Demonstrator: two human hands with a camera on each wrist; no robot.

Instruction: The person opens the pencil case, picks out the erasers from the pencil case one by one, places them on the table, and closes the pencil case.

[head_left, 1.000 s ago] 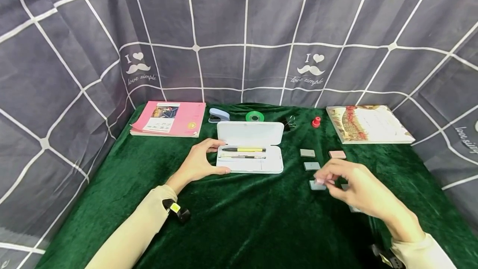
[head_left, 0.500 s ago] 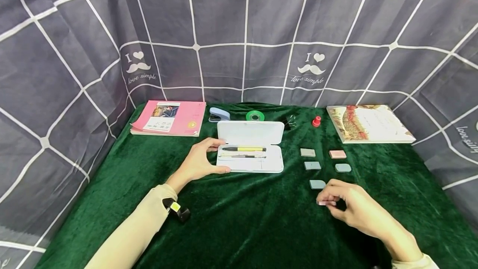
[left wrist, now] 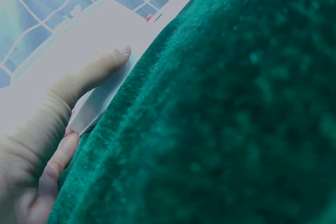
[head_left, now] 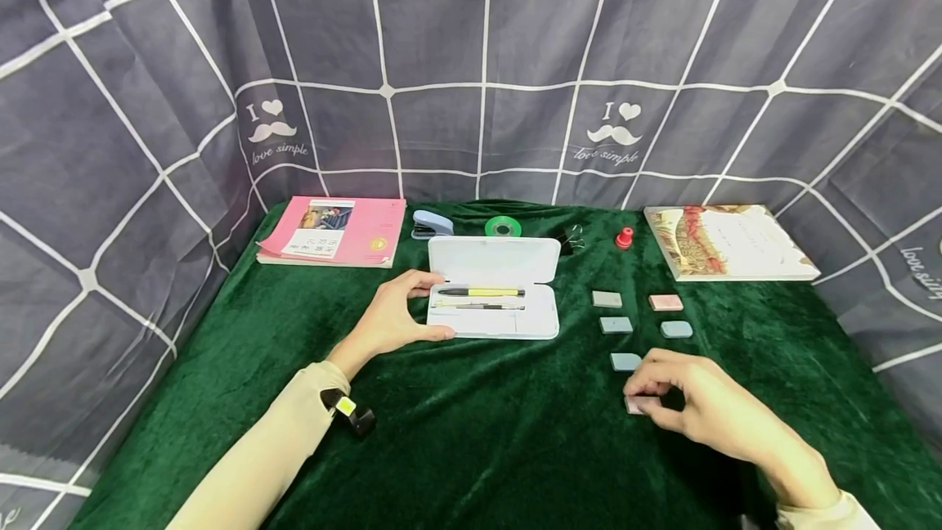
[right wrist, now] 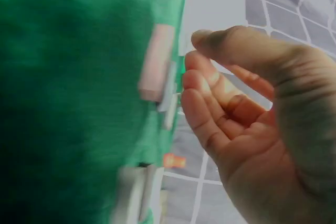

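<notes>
My left hand (head_left: 393,313) holds the left end of an open white pencil case (head_left: 537,316), thumb along the front edge and fingers at the back; the left wrist view shows the thumb over the case (left wrist: 110,95). Inside lie a yellow-and-black pen (head_left: 486,293) and a thinner pen (head_left: 489,307). My right hand (head_left: 699,399) is low over the cloth at a pale pink eraser (head_left: 637,406), overlapping it in the head view. In the right wrist view that eraser (right wrist: 157,62) lies on the cloth, apart from the loosely bent fingers and thumb.
Beyond the right hand lie blue erasers (head_left: 625,362) (head_left: 616,325) (head_left: 676,330), a grey eraser (head_left: 607,299) and a pink eraser (head_left: 666,303). Along the back are a pink book (head_left: 368,227), stapler (head_left: 432,224), green tape roll (head_left: 504,226), binder clip (head_left: 571,241), red bottle (head_left: 624,238) and white book (head_left: 743,244).
My right hand has come down nearer with the pale pink eraser, set it on the cloth in front of the nearest blue eraser and let go. The left hand has stayed at the pencil case.
</notes>
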